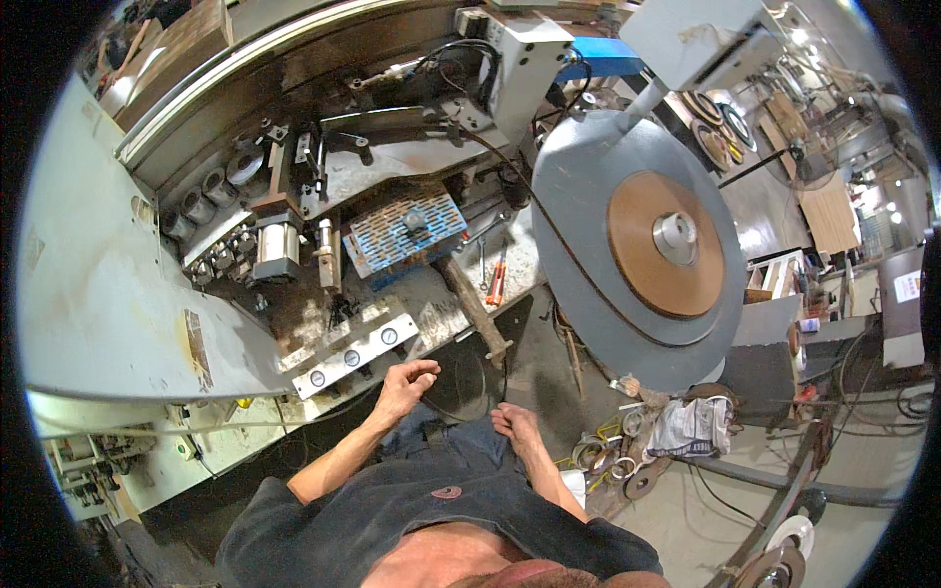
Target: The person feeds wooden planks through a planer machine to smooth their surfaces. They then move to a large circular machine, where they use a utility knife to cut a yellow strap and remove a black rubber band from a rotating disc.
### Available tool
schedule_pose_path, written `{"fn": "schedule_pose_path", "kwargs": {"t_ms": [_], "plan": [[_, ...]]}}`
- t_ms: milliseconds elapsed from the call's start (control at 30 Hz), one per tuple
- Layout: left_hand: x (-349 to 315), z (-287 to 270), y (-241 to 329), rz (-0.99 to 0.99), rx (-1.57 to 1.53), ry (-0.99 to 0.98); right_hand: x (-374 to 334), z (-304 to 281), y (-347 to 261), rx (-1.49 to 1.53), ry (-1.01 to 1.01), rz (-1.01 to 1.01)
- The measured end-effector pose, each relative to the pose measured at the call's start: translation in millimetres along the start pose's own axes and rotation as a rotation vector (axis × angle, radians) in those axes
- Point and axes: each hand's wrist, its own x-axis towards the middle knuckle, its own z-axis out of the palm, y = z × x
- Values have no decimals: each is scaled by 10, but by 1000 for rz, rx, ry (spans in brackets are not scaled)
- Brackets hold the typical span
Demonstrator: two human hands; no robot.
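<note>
In front of my waist, my left hand [404,389] is raised with its fingers curled into a pinch. To its right and slightly lower, my right hand [516,424] is closed as well, fingertips pressed together. Between them hangs a thin, dark loop [459,420], like a wire or narrow band; its lower curve runs from one hand toward the other. Both hands appear to grip it, though the contact points are too small to see sharply. Just beyond the hands, a hammer [475,309] lies with its handle end over the bench edge.
A large grey disc with a brown wheel [627,245] stands at the right. On the bench [515,284] lie a blue perforated box [404,230], an orange-handled tool [497,281] and a gauge panel [355,356]. Rings and a white bag [691,427] lie at lower right.
</note>
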Motion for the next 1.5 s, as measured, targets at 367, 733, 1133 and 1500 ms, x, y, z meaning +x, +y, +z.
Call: {"fn": "schedule_pose_path", "kwargs": {"t_ms": [367, 733, 1133, 1500], "plan": [[-290, 2485, -150, 4, 175, -154, -2, -2537, 709, -21, -93, -266], [-1045, 5222, -121, -102, 378, -990, -1102, -4983, 1668, 487, 548, -303], [-335, 6630, -143, -91, 376, -1050, -640, -5980, 619, 486, 372, -362], [1155, 8551, 149, -124, -5, -852, -301, -7225, -3091, -61, 362, -645]]}}
